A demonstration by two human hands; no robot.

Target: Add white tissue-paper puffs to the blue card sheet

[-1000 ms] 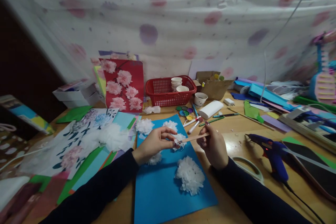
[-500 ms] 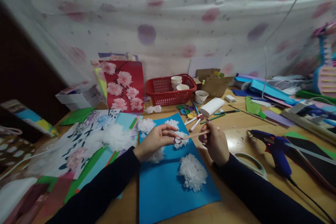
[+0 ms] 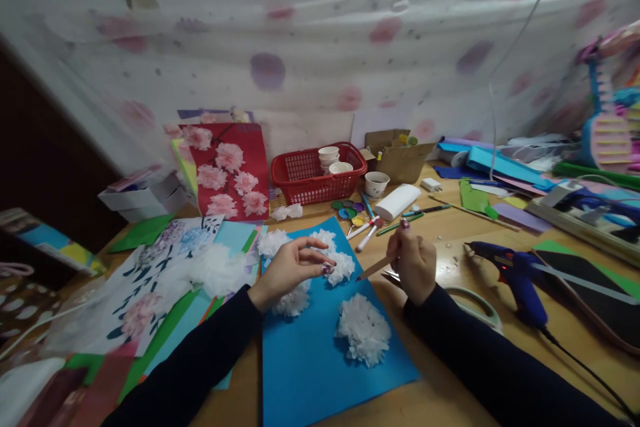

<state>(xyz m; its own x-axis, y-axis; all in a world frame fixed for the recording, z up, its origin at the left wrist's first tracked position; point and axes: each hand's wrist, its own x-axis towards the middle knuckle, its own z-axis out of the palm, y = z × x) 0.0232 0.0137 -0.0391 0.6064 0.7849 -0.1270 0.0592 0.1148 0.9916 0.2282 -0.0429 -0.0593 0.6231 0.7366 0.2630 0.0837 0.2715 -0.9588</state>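
Observation:
A blue sheet (image 3: 305,373) lies on the table with several white tissue-paper flowers on it. My left hand (image 3: 296,267) hovers over the upper part of the sheet, fingers stretched out beside a white flower (image 3: 342,269); no object shows in it. In my right hand (image 3: 414,260), closed, is a flat wooden craft stick (image 3: 374,268), its tip pointing left and down over the sheet's right edge. A larger white flower (image 3: 364,330) sits lower on the sheet. Scissors (image 3: 473,303) lie under my right wrist, partly hidden.
A blue glue gun (image 3: 515,273) with a lit red light rests at the right, next to a dark phone-like slab. Behind stand a red basket (image 3: 300,193) with paper cups and a red card (image 3: 230,173) with pink flowers. White tissue (image 3: 220,267) and coloured papers lie left.
My right hand has drawn the stick away from my left fingers, turning its tip downward. My left hand has stayed near the same flower. The view has shifted slightly.

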